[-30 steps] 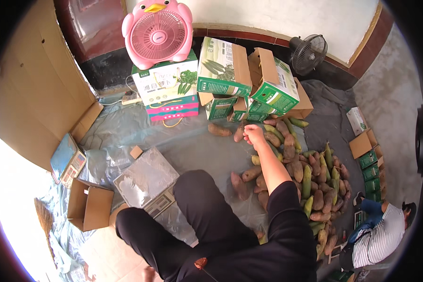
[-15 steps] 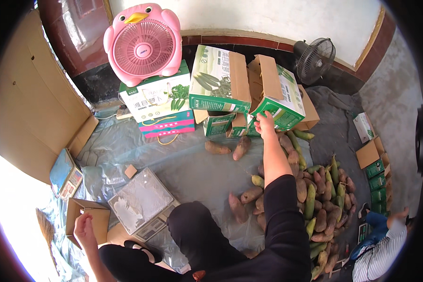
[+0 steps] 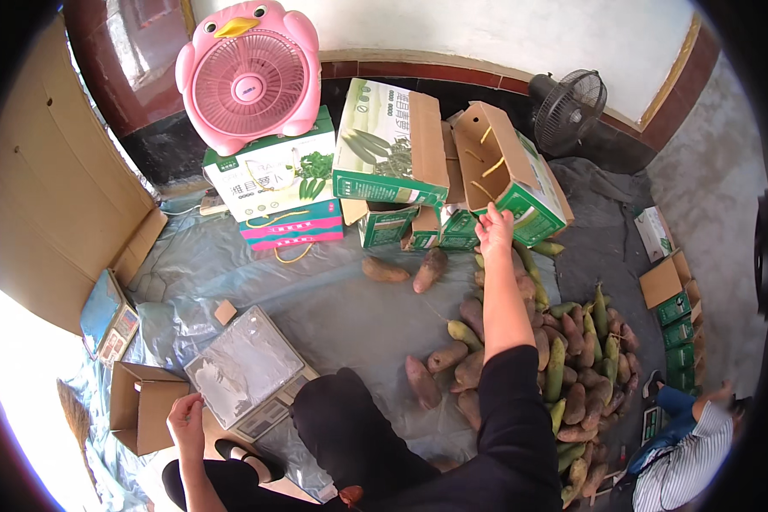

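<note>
Fingers first: on the right hand (image 3: 495,232) they're bunched together and look clamped on the near edge of an open green-and-white carton (image 3: 531,215), arm stretched pretty much straight out. The left hand (image 3: 188,422) is up off to the side with its fingers loosely curled in; can't tell if the tips actually touch, and I don't see anything in it. That carton sits at the back, right of a bigger-looking white-and-green carton (image 3: 375,141), its mouth tipped so you can see inside, with yellowish cords in there. Right under the gripping hand and off to the right is a big heap of brownish-red roots (image 3: 574,401) mixed with long green ones (image 3: 555,369), plus a couple of loose brown roots (image 3: 385,270) on the grayish plastic sheet (image 3: 367,333) in front of the cartons. Nearest the left hand you've got a small brown cardboard box (image 3: 158,414), open, and just beside it a scale (image 3: 246,363) with a scuffed metal plate. Back left there's a pink bird-shaped fan (image 3: 247,85) parked on another white-and-green box (image 3: 269,175), which is stacked on a pink-and-teal one (image 3: 294,226). A dark fan (image 3: 567,111) is by the wall, and a person in a striped top (image 3: 687,461) is over at the lower right edge.
</note>
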`<state>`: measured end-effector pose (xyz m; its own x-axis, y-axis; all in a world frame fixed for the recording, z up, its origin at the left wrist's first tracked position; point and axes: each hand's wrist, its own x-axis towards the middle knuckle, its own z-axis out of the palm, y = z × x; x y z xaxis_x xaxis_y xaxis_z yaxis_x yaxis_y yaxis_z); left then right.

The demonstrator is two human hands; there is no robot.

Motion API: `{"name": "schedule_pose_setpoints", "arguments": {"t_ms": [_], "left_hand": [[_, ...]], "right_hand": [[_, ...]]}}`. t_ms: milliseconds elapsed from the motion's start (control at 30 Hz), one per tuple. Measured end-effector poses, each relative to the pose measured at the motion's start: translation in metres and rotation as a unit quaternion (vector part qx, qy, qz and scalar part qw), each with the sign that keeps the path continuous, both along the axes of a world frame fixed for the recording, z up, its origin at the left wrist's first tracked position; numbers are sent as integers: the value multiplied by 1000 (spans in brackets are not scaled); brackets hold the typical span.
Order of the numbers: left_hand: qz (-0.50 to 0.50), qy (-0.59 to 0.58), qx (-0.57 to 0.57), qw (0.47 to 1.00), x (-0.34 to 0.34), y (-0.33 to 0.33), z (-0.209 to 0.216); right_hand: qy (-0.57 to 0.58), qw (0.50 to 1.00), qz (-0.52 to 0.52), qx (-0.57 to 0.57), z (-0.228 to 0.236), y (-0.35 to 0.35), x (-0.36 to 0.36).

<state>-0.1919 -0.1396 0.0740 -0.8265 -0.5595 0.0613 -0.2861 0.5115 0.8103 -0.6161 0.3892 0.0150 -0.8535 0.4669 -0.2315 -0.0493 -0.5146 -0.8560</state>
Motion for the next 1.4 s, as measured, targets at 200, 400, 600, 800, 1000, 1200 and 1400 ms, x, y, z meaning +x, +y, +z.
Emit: {"name": "schedule_pose_setpoints", "arguments": {"t_ms": [200,400,600,800,1000,1200,1400], "left_hand": [[-19,12,-10,1000,5,10,10],[-43,2,-11,999,11,9,5],[-77,6,-71,994,15,7,15],[-140,46,-81,986,13,22,37],[-168,79,-162,969,17,26,44],[-185,28,-327,926,17,29,47],[-132,-5,-311,941,22,6,31]], "right_hand": [[44,992,-88,83,39,16,137],[51,982,-136,117,86,21,285],[78,991,-27,107,169,25,375],[104,984,118,82,204,1,396],[93,941,322,44,200,-83,323],[66,857,502,96,215,-187,275],[37,775,628,64,212,-253,237]]}}
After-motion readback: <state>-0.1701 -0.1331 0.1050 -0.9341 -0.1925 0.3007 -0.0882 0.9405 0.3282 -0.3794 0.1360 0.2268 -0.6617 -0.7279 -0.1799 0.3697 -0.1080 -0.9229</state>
